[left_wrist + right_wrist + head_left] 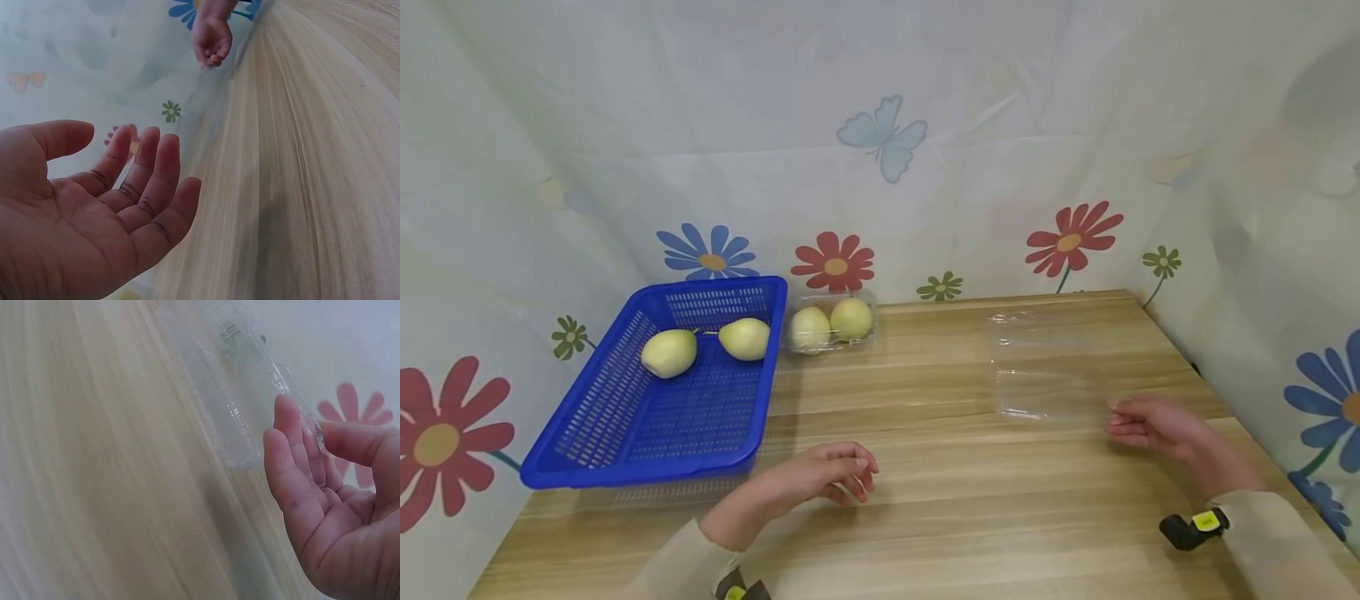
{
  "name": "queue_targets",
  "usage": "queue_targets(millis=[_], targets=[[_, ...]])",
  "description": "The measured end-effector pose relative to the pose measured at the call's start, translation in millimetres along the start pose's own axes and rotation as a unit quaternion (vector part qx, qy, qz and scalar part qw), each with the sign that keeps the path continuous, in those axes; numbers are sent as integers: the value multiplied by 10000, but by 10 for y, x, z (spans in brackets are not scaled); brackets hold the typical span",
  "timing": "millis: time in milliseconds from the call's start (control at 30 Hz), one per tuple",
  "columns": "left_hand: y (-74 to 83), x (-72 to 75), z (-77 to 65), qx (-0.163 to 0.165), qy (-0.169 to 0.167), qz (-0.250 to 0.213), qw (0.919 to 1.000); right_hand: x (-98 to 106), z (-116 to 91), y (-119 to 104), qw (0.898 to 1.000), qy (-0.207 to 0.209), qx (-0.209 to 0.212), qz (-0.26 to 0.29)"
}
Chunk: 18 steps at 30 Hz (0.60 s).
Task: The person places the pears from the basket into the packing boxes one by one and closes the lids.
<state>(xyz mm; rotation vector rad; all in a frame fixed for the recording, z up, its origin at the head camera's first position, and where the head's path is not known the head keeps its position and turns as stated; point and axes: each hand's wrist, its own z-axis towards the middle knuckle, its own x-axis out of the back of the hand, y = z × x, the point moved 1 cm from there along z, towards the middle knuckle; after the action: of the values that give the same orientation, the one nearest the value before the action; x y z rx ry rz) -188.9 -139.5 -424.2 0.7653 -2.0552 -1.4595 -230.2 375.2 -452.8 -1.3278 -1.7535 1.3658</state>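
On the right of the table lies a clear plastic clamshell box [1033, 379], its lid folded open. My right hand [1165, 429] pinches the box's edge between thumb and fingers; the right wrist view shows the thin plastic rim [234, 406] running into that grasp. My left hand [816, 479] hovers over the front middle of the table, holding nothing. In the left wrist view its palm [94, 219] faces up, fingers loosely bent and apart from the thumb.
A blue plastic basket [765, 400] stands at the left with two pears inside, one pear [669, 353] left of the other [745, 339]. Against its right side, near the back, another clear box holds two pears [851, 318]. A flowered curtain [970, 208] borders the wooden table.
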Motion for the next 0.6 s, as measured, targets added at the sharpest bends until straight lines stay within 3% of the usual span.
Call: queue_targets(millis=[200,600], targets=[[-17,9,-13,11,39,12,10000,-196,109,3,9985,239,-101,-475],[-39,21,-20,-3,31,-77,10000,-466,225,-8,9968,253,-155,-740]])
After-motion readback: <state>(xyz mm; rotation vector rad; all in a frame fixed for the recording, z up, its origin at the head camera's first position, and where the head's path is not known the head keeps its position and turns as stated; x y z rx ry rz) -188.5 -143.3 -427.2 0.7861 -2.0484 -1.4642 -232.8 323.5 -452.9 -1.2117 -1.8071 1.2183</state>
